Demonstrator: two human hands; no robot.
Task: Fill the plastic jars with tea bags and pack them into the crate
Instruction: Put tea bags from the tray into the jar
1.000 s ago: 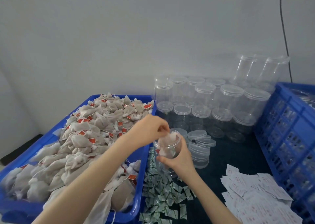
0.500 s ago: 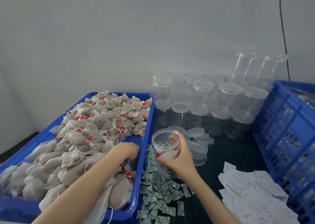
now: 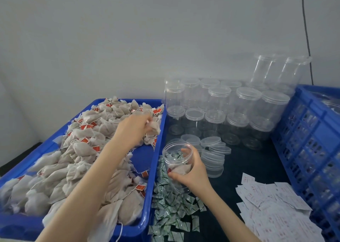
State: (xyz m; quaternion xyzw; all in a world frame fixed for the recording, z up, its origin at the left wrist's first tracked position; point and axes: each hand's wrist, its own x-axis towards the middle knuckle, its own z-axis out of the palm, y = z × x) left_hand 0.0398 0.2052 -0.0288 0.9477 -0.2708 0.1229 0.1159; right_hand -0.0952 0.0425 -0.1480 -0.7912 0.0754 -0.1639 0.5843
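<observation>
My right hand [image 3: 193,171] grips a clear open plastic jar [image 3: 177,160], tilted toward the left, with a few tea bags in its bottom. My left hand [image 3: 135,129] reaches over the blue tray [image 3: 147,201] and pinches a tea bag [image 3: 153,126] at the far right of the heap of beige tea bags with red tags [image 3: 73,159]. The blue slatted crate [image 3: 309,146] stands at the right edge; its inside is mostly out of view.
Several lidded empty jars [image 3: 220,111] are stacked against the wall. Loose clear lids [image 3: 213,153] are piled just right of the held jar. Green-white sachets [image 3: 171,205] lie beside the tray, white-red paper packets [image 3: 272,210] at the front right. A black cable [image 3: 306,30] hangs on the wall.
My left hand left the jar mouth, dipped into the near part of the tray, then moved to the far right of the heap and took a tea bag. The jar tilted slightly.
</observation>
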